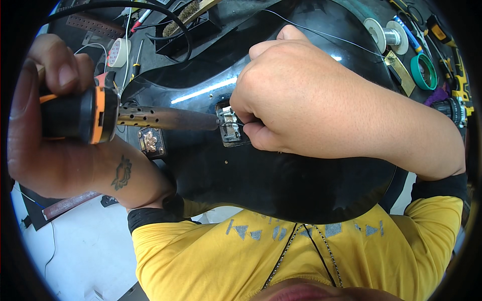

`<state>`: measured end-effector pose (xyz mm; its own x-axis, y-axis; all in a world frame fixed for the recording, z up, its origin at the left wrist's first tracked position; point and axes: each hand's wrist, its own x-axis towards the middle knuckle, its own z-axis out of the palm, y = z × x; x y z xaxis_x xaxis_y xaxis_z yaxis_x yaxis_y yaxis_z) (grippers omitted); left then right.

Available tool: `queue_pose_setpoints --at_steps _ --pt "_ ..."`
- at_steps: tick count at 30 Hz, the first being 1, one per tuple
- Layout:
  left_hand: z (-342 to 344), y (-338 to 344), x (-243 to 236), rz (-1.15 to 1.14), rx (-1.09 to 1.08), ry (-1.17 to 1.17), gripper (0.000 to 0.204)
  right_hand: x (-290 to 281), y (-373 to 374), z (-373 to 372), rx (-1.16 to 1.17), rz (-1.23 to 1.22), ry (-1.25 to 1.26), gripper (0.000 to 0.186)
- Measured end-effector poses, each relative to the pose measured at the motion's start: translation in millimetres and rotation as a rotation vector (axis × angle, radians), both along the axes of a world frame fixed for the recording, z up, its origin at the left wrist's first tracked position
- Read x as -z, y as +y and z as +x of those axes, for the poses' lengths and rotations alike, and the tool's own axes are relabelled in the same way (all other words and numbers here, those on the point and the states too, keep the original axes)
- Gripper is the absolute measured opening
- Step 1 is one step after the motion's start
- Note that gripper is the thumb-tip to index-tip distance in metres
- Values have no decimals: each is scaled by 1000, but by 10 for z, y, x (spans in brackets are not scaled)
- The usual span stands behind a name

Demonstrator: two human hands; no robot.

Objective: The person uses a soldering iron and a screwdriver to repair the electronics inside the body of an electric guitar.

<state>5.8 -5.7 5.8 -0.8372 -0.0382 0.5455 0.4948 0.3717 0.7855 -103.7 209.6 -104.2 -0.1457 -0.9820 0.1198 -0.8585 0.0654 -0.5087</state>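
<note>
A glossy black guitar body [291, 185] lies before me. Its rectangular cavity [230, 131] holds silvery metal parts. At the left, my left hand [55, 130] is closed around the black and orange handle of a soldering iron [165, 118]. The iron's metal shaft points right, its tip reaching the cavity's left side. My right hand [286, 95] comes over the body from the right, fingers pinched at the cavity's right edge. A thin dark wire [238, 124] runs to those fingertips, which are partly hidden.
Beyond the body at right stand a solder spool [385, 36] and a green ring-shaped roll [423, 71]. A white tape roll [119, 52], a brush [185, 19] and a black cable [187, 37] lie far left. A small dark box with coppery pieces [150, 142] sits near my left wrist.
</note>
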Motion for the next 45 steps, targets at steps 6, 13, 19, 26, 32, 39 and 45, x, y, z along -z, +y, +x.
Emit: queue_pose_setpoints --at_steps 6,13,19,26,32,39,45 --pt "-18 93 38 -5 -53 49 17 -6 -1 2 -1 -3 15 10" --pt "-23 108 63 -3 -88 82 17 4 -2 0 3 -4 20 9" --pt "-12 89 45 -18 -60 60 16 -23 6 -11 -5 23 -10 9" --pt "-31 155 68 16 -117 115 16 -22 3 -9 -6 23 -4 9" --pt "-29 152 58 -12 -88 90 15 -14 -1 -10 -6 20 1 9" --pt "-23 120 54 -8 -78 89 14 -14 2 -7 -2 21 11 9" --pt "-16 117 51 29 -33 79 14 -10 -2 -7 -5 19 9 9"
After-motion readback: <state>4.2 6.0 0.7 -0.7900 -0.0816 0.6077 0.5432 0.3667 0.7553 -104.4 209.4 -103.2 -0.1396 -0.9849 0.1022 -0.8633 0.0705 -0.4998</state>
